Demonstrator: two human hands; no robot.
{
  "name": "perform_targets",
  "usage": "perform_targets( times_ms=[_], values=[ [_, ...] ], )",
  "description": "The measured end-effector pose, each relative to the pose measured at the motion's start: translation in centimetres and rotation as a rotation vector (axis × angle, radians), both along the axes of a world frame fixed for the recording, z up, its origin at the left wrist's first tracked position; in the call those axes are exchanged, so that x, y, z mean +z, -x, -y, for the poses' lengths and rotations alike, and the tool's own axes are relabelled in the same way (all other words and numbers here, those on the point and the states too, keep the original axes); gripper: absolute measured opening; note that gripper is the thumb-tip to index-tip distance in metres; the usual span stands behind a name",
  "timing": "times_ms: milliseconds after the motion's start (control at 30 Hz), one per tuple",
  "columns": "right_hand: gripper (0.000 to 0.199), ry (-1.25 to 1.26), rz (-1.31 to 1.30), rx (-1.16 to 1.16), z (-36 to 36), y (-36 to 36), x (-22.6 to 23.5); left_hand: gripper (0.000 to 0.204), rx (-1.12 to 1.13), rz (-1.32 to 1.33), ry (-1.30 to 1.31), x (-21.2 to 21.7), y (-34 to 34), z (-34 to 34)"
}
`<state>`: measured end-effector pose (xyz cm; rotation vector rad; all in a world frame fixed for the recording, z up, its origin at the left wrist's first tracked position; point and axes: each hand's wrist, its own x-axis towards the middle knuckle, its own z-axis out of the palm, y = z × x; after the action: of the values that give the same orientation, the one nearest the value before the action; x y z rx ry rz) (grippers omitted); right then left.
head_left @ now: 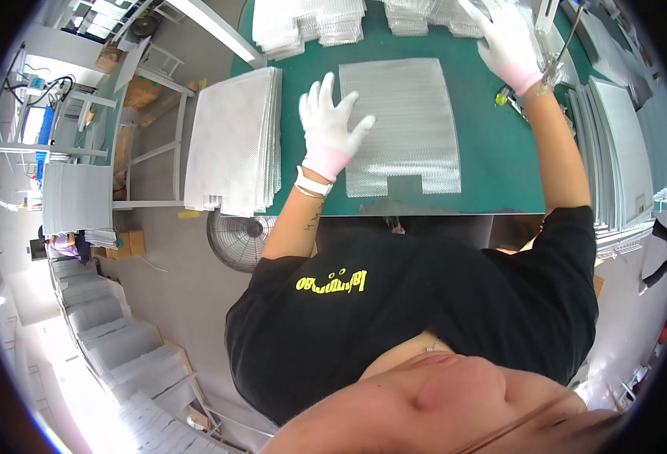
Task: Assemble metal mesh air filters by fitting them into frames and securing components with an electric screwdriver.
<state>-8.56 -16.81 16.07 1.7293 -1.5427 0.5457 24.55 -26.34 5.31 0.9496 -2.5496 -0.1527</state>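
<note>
A silvery mesh sheet [401, 125] with a notch in its near edge lies flat on the green tabletop [492, 163] in front of me. My left hand [330, 125], in a white glove with a pink cuff, is over the sheet's left edge, its fingers spread and nothing in them. Whether it touches the sheet I cannot tell. At the far right my right hand [509, 45], gloved the same way, is stretched out with fingers apart beside the stacked mesh pieces at the back. It holds nothing that I can see.
A tall stack of mesh sheets [231, 144] stands at the table's left edge. Notched mesh pieces [314, 23] are piled along the back. More panels [613, 151] stand at the right, near a metal rod [566, 45]. A floor fan [241, 242] is below the left stack.
</note>
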Motion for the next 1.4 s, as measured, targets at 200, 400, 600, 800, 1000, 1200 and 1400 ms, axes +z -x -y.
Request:
perform_targets(
  times_ms=[200, 400, 600, 800, 1000, 1200, 1400],
  values=[
    [0.039, -0.216, -0.225, 0.063, 3.7, 0.9, 0.9, 0.066, -0.186, -1.208, -1.726, 5.0, 11.9, 6.3],
    [0.046, -0.093, -0.210, 0.174, 8.6, -1.2, -0.1, 0.041, -0.455, -1.510, -0.574, 6.1, 20.3, 16.5],
    [0.056, -0.047, 0.059, 0.053, 3.9, 1.1, -1.4, 0.047, -0.367, -1.563, -0.790, 10.0, 24.6, 12.4],
    [0.049, 0.144, 0.406, -0.084, 1.8, 3.3, 0.8, 0.052, -0.470, -1.597, -1.140, 8.3, 20.5, 24.2],
    [0.038, 0.319, 0.246, -0.271, -0.2, 14.4, -6.8, 0.042, -0.413, -1.355, -1.278, 9.8, 24.8, 19.7],
    [0.045, 0.354, 0.841, 0.023, 0.6, 11.5, -8.7, 0.058, -0.073, -0.774, -0.351, 8.2, 28.3, 26.1],
    [0.047, 0.139, 0.962, -0.185, -7.3, 3.0, -12.1, 0.091, 0.013, -0.271, -0.343, 9.5, 25.0, 23.1]
  ],
)
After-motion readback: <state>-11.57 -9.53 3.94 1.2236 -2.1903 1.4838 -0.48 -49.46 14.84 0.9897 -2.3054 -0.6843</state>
